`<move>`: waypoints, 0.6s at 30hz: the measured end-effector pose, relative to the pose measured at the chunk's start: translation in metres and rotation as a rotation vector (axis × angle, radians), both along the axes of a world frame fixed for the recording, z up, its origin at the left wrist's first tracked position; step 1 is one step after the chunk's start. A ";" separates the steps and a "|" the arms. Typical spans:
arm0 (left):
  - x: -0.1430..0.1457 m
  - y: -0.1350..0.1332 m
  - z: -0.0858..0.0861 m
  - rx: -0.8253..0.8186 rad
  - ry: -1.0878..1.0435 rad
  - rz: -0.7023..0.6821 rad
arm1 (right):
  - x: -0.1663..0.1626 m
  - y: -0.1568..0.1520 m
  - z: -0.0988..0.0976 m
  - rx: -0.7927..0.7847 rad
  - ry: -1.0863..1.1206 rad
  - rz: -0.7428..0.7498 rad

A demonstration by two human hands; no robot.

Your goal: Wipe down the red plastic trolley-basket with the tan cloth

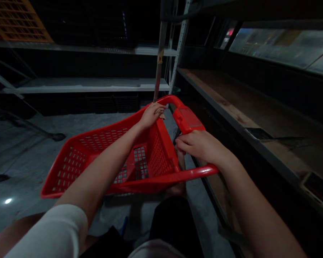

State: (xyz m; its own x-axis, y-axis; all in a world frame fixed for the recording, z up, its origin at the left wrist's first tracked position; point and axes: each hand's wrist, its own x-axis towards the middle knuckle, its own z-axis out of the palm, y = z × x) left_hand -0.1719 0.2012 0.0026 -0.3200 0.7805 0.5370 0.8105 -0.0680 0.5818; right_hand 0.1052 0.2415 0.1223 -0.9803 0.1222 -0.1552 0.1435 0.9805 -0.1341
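A red plastic shopping basket [97, 150] with perforated walls is held tilted in front of me, its open side facing left. My left hand [152, 114] grips the basket's far rim, fingers curled over the edge. My right hand [200, 145] is closed around the red handle bar [190, 120] on the basket's right side. Nothing shows inside the basket. My knees and dark shorts appear below it.
A long wooden shelf [253, 111] runs along the right, close to the basket. White metal shelves [83, 86] stand at the back with an upright post [160, 61]. An orange crate [18, 19] sits top left. Grey floor [24, 150] lies to the left.
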 end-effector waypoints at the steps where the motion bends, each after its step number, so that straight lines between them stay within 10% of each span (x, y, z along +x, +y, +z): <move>1: 0.001 -0.007 -0.003 0.015 -0.010 0.016 | -0.003 0.000 0.000 -0.009 0.012 -0.001; 12: 0.158 -0.128 0.016 0.051 -0.233 -0.467 | -0.002 0.006 -0.006 -0.267 0.158 -0.083; 18: 0.184 -0.148 0.018 0.021 -0.647 -0.602 | 0.009 -0.001 -0.001 -0.430 0.187 -0.109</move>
State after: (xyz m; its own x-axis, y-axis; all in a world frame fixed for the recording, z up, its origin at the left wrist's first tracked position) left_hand 0.0120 0.0534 0.0201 -0.1042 0.9064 0.4093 0.1463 -0.3931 0.9078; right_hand 0.1146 0.2401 0.1210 -0.9812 0.1895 -0.0370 0.1776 0.8108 -0.5577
